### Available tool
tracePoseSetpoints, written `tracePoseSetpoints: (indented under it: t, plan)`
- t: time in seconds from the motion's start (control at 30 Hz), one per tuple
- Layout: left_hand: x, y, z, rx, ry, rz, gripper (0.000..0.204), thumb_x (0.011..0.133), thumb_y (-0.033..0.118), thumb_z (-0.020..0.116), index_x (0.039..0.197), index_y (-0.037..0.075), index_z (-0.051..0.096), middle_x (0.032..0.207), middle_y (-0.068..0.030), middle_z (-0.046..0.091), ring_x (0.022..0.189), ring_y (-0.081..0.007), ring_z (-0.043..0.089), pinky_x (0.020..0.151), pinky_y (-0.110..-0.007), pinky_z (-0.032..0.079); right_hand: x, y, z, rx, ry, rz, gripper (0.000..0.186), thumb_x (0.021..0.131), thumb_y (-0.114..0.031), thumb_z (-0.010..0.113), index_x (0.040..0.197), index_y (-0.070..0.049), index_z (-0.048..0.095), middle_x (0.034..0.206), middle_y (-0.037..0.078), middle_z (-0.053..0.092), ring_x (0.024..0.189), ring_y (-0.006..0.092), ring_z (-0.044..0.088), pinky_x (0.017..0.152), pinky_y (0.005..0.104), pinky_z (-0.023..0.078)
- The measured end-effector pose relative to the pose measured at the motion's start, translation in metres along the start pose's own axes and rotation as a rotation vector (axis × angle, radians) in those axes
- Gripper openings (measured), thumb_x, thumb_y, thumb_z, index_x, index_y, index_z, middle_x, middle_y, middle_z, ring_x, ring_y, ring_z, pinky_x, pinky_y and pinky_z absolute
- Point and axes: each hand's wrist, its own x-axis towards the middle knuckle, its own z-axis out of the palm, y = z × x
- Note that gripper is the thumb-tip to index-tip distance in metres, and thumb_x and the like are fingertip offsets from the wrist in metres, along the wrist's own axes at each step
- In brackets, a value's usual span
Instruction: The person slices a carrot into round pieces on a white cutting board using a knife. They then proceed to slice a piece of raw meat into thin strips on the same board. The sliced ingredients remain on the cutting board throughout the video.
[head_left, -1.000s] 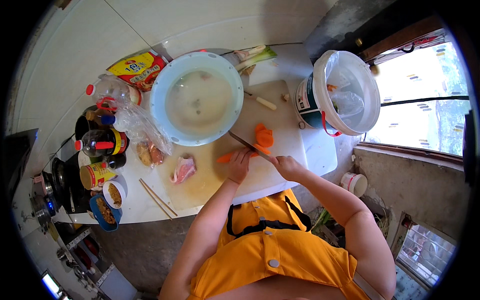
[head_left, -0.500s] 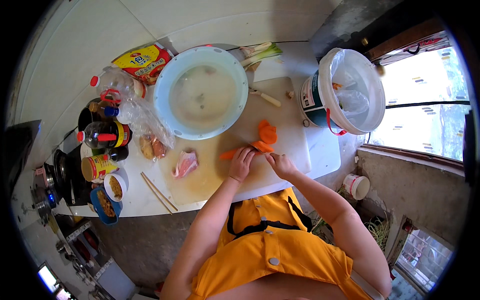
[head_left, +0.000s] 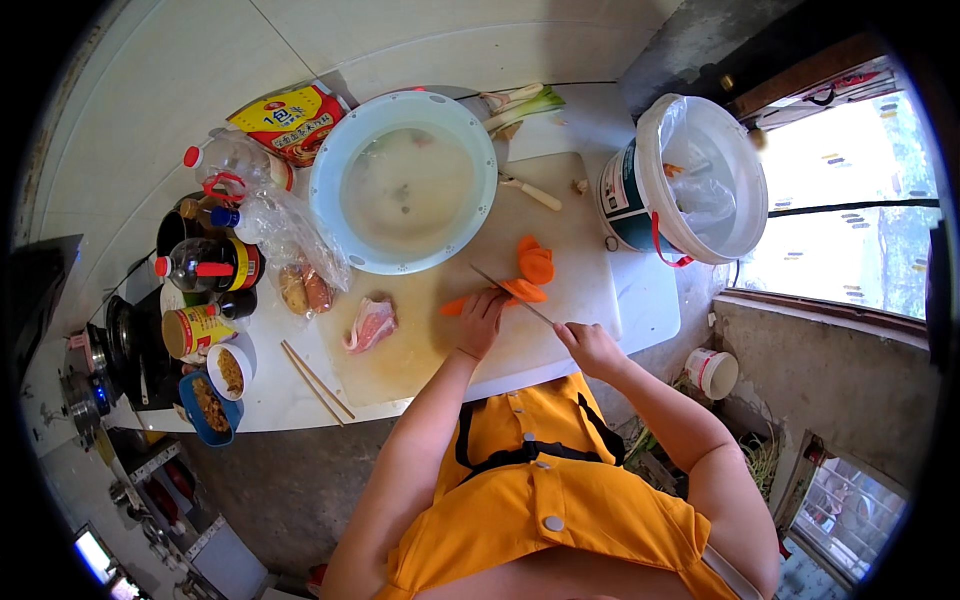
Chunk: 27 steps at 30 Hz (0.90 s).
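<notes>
Left fingers (head_left: 487, 301) clasp the tapered orange carrot (head_left: 453, 307) — right fingers (head_left: 567, 333) grip the thin metal knife (head_left: 490, 278).

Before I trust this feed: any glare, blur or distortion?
Head view: the window is mostly washed out to white; head view: the counter edge looks bowed by the lens; head view: the knife and carrot look fairly sharp.

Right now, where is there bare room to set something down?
On the board: right of the carrot slices, up to its right edge; also between the meat and the left hand. The counter is crowded at left with bottles, a bag and a bowl.
</notes>
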Motion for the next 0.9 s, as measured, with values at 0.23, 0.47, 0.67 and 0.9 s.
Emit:
tracePoseSetpoints:
  t: [0.23, 0.47, 0.67, 0.9]
  plan:
    - [0.002, 0.0, -0.002, -0.01, 0.013, 0.024, 0.021, 0.081, 0.005, 0.06, 0.101, 0.008, 0.063, 0.102, -0.0073, 0.061, 0.095, -0.0258, 0.058, 0.082, -0.038, 0.049, -0.006, -0.005, -0.008, -0.045, -0.022, -0.075, 0.056, 0.098, -0.048, 0.035, 0.091, -0.001, 0.064, 0.087, 0.023, 0.065, 0.082, 0.0439, 0.06, 0.077, 0.0499, 0.047]
    - [0.003, -0.001, -0.004, -0.034, -0.003, 0.008, 0.019, 0.079, 0.004, 0.062, 0.097, 0.006, 0.064, 0.101, -0.0075, 0.062, 0.093, -0.0264, 0.06, 0.081, -0.037, 0.05, 0.015, -0.004, -0.001, -0.034, -0.074, -0.001, 0.059, 0.099, -0.049, 0.033, 0.097, 0.001, 0.064, 0.089, 0.027, 0.064, 0.089, 0.0452, 0.059, 0.082, 0.049, 0.046]
    - [0.004, -0.002, -0.003, -0.043, -0.009, 0.015, 0.017, 0.08, 0.006, 0.061, 0.097, 0.006, 0.064, 0.102, -0.0081, 0.062, 0.095, -0.0263, 0.059, 0.083, -0.037, 0.049, 0.027, -0.004, 0.003, -0.058, -0.098, -0.004, 0.064, 0.099, -0.051, 0.029, 0.099, 0.003, 0.064, 0.09, 0.03, 0.063, 0.093, 0.0459, 0.058, 0.083, 0.0491, 0.045]
    - [0.003, -0.004, -0.001, -0.042, -0.026, 0.022, 0.018, 0.08, 0.008, 0.061, 0.098, 0.005, 0.064, 0.103, -0.009, 0.062, 0.096, -0.0265, 0.059, 0.084, -0.038, 0.049, 0.052, 0.008, 0.029, -0.014, 0.003, -0.09, 0.057, 0.099, -0.048, 0.031, 0.101, -0.002, 0.065, 0.091, 0.028, 0.064, 0.094, 0.0441, 0.059, 0.081, 0.0507, 0.045]
